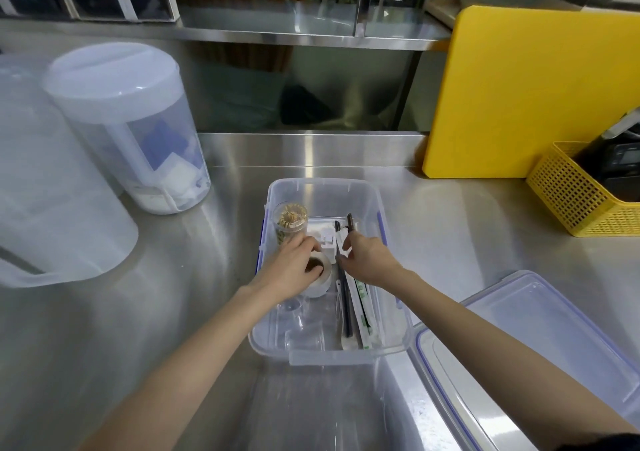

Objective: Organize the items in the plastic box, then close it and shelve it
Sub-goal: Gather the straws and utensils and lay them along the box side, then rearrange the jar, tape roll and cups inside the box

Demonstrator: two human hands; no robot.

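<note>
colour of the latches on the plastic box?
Blue-purple, on an otherwise clear plastic box; the latches show in the head view, the only one.

The counter (450, 235) is brushed stainless steel, smooth and glossy, with streaked reflections, and the shelf (311, 36) behind it is the same shiny metal. The plastic box (375, 197) is clear, smooth plastic with bluish latches; its lid (540, 339) is equally transparent and glossy. Inside, a small jar (290, 223) looks like clear plastic, and long utensils lie in thin paper sleeves (362, 298). The two pitchers (128, 128) are frosted, translucent plastic with a matt look. The cutting board (526, 90) is opaque yellow plastic, matt and smooth. The yellow basket (575, 201) is perforated plastic.
</note>
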